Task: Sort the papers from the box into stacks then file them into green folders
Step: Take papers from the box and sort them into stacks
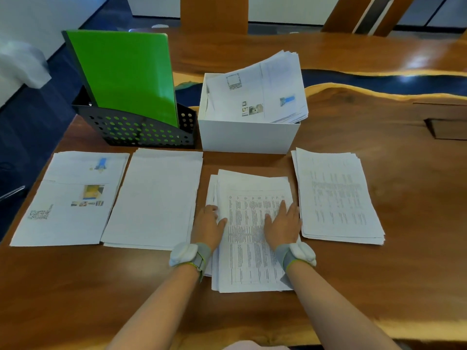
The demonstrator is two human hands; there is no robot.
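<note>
Several paper stacks lie in a row on the wooden table (379, 286). My left hand (207, 227) holds the left edge of the table-print stack (249, 256), fingers curled over that edge. On top of the same stack my right hand (284, 224) presses flat, fingers straight. To the left lie a blank-looking stack (154, 198) and a picture-page stack (70, 198). A fourth stack (337, 195) sits at the right. Behind them, the white box (249, 136) holds more loose papers (260, 89). Green folders (126, 74) stand in a black perforated file holder (136, 130).
A dark inlaid strip (379, 80) runs across the table behind the box. A recessed hatch (447, 128) sits at the far right. Wooden chair backs (213, 13) stand beyond the far edge. The table's left edge drops to a dark blue floor (30, 117).
</note>
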